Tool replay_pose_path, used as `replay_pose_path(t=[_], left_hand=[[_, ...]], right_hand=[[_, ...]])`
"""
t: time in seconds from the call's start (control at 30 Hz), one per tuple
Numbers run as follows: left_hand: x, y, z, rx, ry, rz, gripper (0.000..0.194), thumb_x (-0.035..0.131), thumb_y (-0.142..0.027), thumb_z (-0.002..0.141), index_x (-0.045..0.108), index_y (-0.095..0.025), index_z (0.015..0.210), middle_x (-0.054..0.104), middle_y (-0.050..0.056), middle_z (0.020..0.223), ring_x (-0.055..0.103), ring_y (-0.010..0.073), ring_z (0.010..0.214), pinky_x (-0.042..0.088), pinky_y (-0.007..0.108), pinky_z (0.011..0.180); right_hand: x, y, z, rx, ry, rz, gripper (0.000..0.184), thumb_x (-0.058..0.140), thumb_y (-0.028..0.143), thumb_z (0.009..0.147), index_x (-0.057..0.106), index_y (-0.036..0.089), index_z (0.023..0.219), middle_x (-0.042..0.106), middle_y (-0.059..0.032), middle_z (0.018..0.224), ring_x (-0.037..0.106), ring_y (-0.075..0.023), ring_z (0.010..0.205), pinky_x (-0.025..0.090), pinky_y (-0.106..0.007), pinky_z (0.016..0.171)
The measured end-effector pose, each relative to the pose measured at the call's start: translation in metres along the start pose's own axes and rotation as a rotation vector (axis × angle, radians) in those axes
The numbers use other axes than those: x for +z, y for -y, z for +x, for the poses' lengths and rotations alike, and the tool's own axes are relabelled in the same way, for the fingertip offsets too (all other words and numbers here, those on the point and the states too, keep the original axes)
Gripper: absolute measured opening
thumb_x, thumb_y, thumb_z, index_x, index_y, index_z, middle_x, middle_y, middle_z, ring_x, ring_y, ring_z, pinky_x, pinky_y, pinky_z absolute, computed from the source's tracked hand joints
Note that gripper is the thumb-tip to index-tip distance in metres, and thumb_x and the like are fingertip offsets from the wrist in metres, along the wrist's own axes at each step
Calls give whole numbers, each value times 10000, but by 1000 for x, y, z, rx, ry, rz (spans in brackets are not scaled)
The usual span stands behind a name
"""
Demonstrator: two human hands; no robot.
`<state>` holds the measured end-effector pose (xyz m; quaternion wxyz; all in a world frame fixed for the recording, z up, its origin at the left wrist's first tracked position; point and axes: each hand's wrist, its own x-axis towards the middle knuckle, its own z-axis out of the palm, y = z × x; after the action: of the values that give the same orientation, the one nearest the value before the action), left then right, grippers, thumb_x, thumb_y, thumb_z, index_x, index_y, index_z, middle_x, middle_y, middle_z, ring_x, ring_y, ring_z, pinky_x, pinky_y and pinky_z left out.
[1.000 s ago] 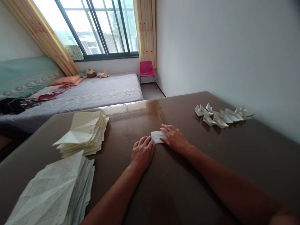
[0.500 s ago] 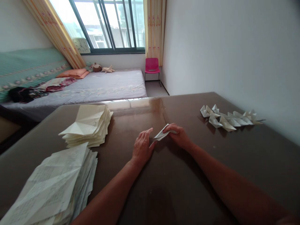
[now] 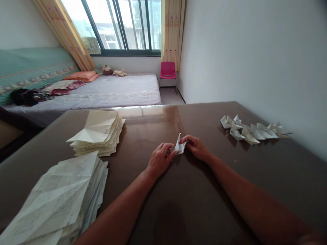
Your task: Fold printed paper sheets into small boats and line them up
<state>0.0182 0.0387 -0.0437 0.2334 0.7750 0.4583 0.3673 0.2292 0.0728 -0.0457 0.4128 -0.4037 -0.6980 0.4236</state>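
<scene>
Two hands (image 3: 159, 159) (image 3: 198, 147), one held paper (image 3: 180, 147), two paper stacks (image 3: 98, 131) (image 3: 56, 194)

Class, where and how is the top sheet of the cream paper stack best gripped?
Pinch the top sheet by its pointed left corner, coming in from the left; that corner appears to jut beyond the cream paper stack beneath.

You're facing a window at the far side, with a left curtain (image 3: 68, 35) and a right curtain (image 3: 173, 35) framing the window (image 3: 127, 25). A clock (image 3: 91, 45) is leaning beside the left one. Over on the far left, a bed (image 3: 127, 89) is carrying orange cushions (image 3: 81, 76), a brown-topped toy (image 3: 107, 70), a pale plush toy (image 3: 120, 72), a red-and-white cloth (image 3: 63, 87) and dark fabric (image 3: 24, 97). To its right, you're seeing a pink chair (image 3: 168, 70) standing near the pale wall (image 3: 242, 54).
</scene>
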Motion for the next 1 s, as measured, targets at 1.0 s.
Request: replay_pose_path(t=[1.0], left_hand=[[-3, 7, -4, 179, 54, 477, 273, 471, -185, 911, 649, -246, 1109, 605, 45, 1217, 445, 225, 1218, 403, 391, 1014]], right_hand=[[-4, 18, 4, -382, 265, -970, 264, 447, 269, 946, 706, 260, 993, 704, -30, 1050, 551, -193, 1009, 261, -390, 982]])
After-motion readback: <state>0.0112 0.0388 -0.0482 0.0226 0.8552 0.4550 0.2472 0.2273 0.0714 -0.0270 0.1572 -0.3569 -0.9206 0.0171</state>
